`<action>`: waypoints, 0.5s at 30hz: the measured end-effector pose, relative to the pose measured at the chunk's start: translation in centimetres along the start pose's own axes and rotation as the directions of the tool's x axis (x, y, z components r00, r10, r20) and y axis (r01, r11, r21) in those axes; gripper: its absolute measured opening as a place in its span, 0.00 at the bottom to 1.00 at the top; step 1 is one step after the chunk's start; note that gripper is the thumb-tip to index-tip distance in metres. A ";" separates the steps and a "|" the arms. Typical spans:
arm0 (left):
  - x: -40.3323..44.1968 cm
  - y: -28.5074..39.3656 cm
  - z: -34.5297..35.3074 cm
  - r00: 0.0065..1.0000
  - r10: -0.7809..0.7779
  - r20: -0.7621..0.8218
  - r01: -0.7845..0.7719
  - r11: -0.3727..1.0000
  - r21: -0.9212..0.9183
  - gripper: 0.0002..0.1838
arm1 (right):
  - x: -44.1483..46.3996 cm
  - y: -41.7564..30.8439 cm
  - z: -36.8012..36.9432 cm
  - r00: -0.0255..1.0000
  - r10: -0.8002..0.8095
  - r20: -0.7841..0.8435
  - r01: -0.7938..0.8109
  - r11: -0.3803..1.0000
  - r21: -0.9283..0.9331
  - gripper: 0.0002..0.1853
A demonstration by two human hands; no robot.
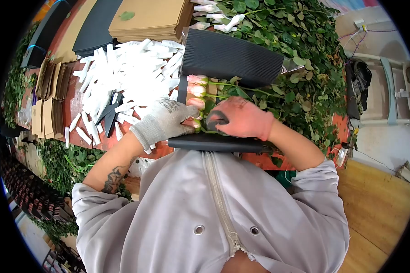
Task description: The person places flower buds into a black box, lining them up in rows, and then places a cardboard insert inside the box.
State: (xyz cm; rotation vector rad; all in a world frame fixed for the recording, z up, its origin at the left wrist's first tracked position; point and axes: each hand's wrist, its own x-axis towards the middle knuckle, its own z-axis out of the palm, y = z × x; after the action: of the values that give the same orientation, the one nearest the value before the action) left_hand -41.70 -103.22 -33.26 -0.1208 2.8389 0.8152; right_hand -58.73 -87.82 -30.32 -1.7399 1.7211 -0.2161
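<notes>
Several pale pink roses (197, 91) lie in a row on black corrugated card, heads to the left and stems to the right. My left hand (164, 120), in a whitish-grey glove, has its fingers closed around the rose head nearest my body. My right hand (241, 119), in a pink-red glove with dark fingertips, is curled over the stems just right of the heads; what its fingers grip is hidden. The card's far flap (232, 57) stands folded up behind the roses. Its rolled near edge (214, 144) lies against my front.
Left of the roses sprawls a pile of white sleeves (132, 77), with a black plier-like tool (109, 113) among them. Stacked brown cardboard (150, 20) sits behind. Leafy stems (314, 86) cover the table's right side. Small folded cartons (50, 116) stand far left.
</notes>
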 end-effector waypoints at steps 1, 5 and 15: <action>0.0 0.0 0.0 1.000 0.008 -0.007 -0.008 1.000 -0.012 0.18 | -0.3 -0.3 -1.0 0.998 0.013 -0.061 -0.011 1.000 0.022 0.14; 0.4 -0.2 -0.7 1.000 0.004 0.015 -0.002 0.988 -0.154 0.17 | -0.4 0.2 -1.5 0.985 0.041 -0.170 -0.045 0.999 -0.014 0.13; 0.1 -0.7 -0.8 1.000 0.012 0.009 -0.008 0.952 -0.306 0.12 | 0.6 -0.2 2.6 0.990 -0.040 -0.137 -0.018 0.917 -0.397 0.16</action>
State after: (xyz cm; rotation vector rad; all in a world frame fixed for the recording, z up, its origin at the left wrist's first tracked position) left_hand -41.87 -104.22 -32.98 -0.1434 2.6830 1.2503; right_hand -57.09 -87.57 -32.38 -2.0672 1.9633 0.0101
